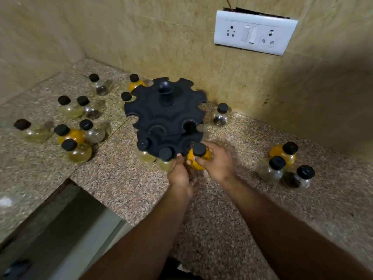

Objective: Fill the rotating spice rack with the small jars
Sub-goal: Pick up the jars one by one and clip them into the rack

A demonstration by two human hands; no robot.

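Observation:
A black two-tier spice rack (165,110) with notched slots stands on the granite counter near the wall. Two pale-filled jars (145,150) with black caps hang in its lower front slots. My right hand (217,161) grips a yellow-filled jar (196,158) with a black cap at the rack's lower front right edge. My left hand (179,174) is just left of that jar, thumb up against the rack's rim, fingers curled; whether it touches the jar is unclear. The upper tier's slots that I can see hold nothing.
Several loose jars (70,136) stand in a group on the counter at left, three more (282,164) at right, one (221,116) beside the rack, and some (135,82) behind it. A white socket panel (254,33) is on the wall. The counter edge (80,184) drops off at lower left.

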